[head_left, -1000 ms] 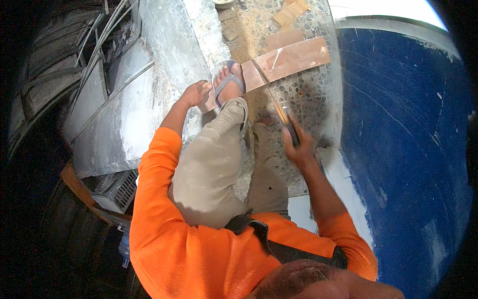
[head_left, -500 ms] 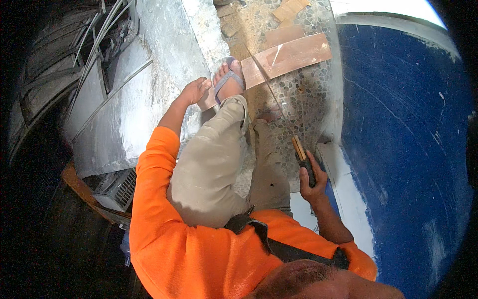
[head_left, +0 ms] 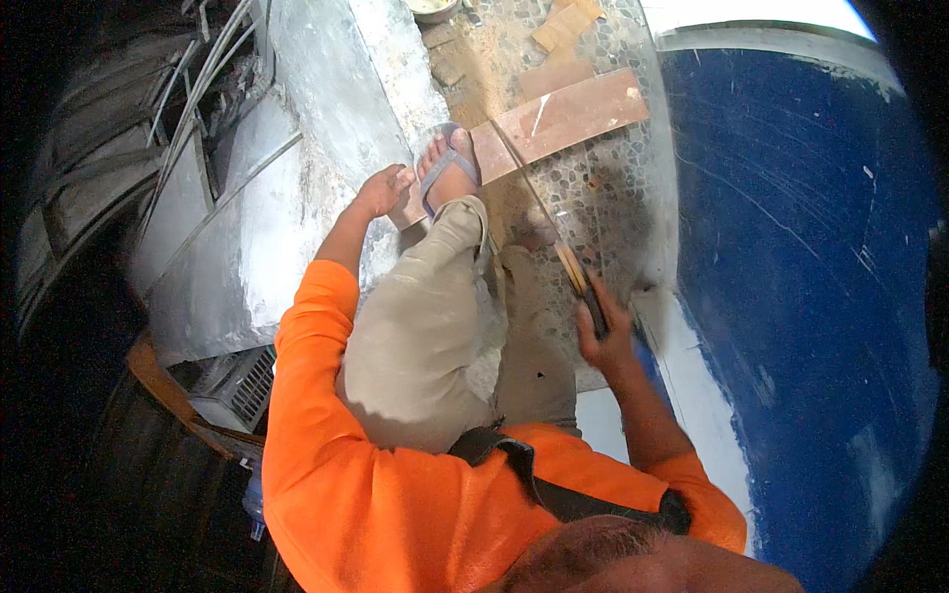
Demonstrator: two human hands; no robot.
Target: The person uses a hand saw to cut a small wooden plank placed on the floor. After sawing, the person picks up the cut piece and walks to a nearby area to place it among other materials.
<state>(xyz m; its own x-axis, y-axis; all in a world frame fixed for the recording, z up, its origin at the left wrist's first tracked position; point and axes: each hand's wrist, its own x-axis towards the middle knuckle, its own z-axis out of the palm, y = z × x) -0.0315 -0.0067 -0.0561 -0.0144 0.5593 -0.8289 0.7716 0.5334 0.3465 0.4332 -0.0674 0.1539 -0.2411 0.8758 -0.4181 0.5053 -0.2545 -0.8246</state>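
Observation:
A long pinkish-brown board (head_left: 583, 111) lies across a pale stone-like block and sticks out to the right over the pebbled floor. My left hand (head_left: 384, 191) grips its left end, the fingers partly hidden from above. Beside that hand, my sandalled left foot (head_left: 452, 168) presses on the board. My right hand (head_left: 610, 336) is closed round the black and yellow handle of a handsaw (head_left: 571, 269). The thin blade slants up and left, its far part crossing the board just right of the foot.
More thin wood pieces (head_left: 565, 25) and sawdust lie on the pebbled floor (head_left: 633, 168). A blue panel (head_left: 801, 247) with a white edge rises at the right. Metal strips (head_left: 188, 109) lean at the far left; a bowl (head_left: 432, 8) stands at the top edge.
My right hand has pushed the saw forward, up and to the left along its stroke. The left hand and foot stay on the board.

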